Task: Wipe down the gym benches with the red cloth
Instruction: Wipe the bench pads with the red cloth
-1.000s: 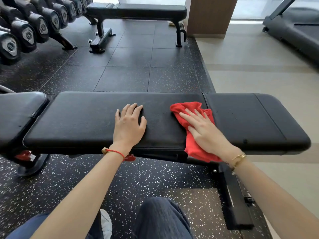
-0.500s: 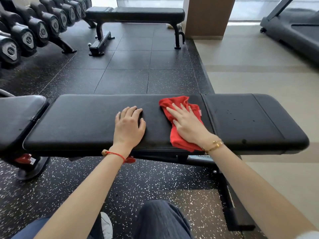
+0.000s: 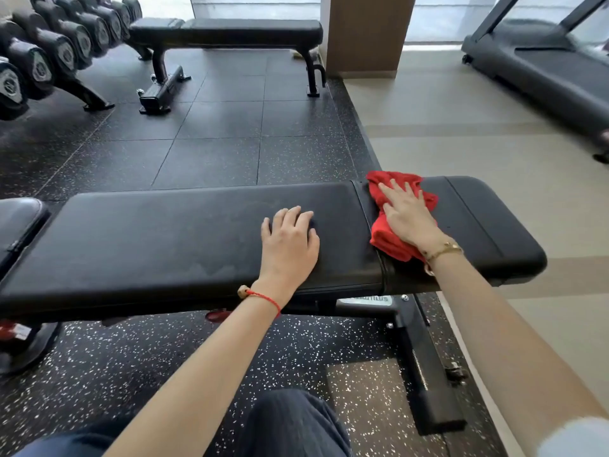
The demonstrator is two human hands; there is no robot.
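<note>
A black padded gym bench (image 3: 164, 239) runs across in front of me, split by a seam into a long pad and a shorter right pad. My right hand (image 3: 407, 216) presses flat on a bunched red cloth (image 3: 384, 240) that lies over the seam and onto the right pad, reaching the far edge. My left hand (image 3: 290, 242) rests palm down, fingers spread, on the long pad just left of the cloth, holding nothing. A second black bench (image 3: 230, 31) stands farther back.
A rack of dumbbells (image 3: 49, 51) lines the far left. Another pad (image 3: 16, 222) sits at the left edge. A brown pillar (image 3: 365, 34) and a treadmill (image 3: 543, 64) stand at the back right. The bench's metal foot (image 3: 425, 374) sits beside my knee.
My right hand has slid the red cloth rightward from the long pad across the seam to the right pad. My left hand stays on the long pad. The view has shifted right.
</note>
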